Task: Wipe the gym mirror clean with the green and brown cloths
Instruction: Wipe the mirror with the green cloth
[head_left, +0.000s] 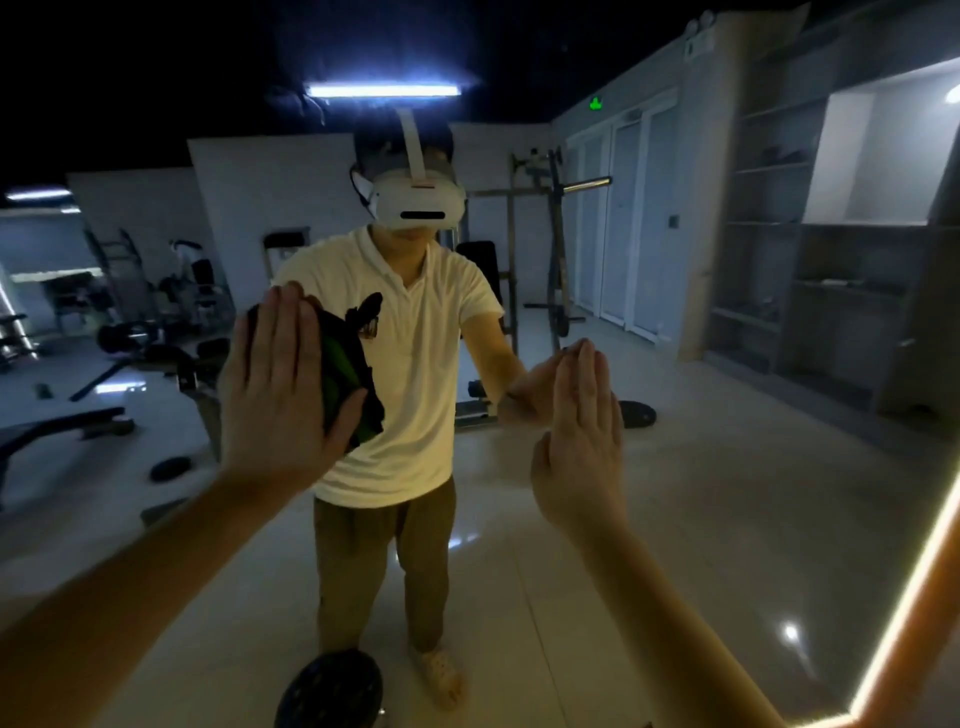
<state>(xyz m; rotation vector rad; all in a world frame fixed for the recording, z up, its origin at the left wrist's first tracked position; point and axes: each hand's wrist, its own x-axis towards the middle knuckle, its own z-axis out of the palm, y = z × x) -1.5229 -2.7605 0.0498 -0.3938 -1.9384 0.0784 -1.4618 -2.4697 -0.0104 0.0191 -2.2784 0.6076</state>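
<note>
green cloth (340, 364): bunched and pinned against the mirror (727, 467) under the left hand (280, 389), left of centre in the scene. it shows only past the right edge of the palm, above the thumb; the rest is hidden behind the hand. darker fabric surrounds the green patch. it may be the brown cloth, but in this dim light i cannot tell. left fingers (283, 327) are straight, together and pointing up, with the thumb splayed right across the cloth's lower part: pressing, not gripping. the visible cloth runs roughly up-down, along the fingers. right hand (582, 436) is to the right, well apart from the cloth and also flat at the glass, fingers (584, 374) straight, together and pointing up. its reflection meets it near the fingertips, so it is touching or nearly so. no cloth is visible with it; whether one sits behind the palm is hidden. judgement: the left hand is on the cloth, so the next wipe is its to make. most of the glass lies right and below, toward the lit strip (909, 597) at the mirror's right edge. risk: the cloth is only pressed and could slip from under the palm on a fast stroke.
</note>
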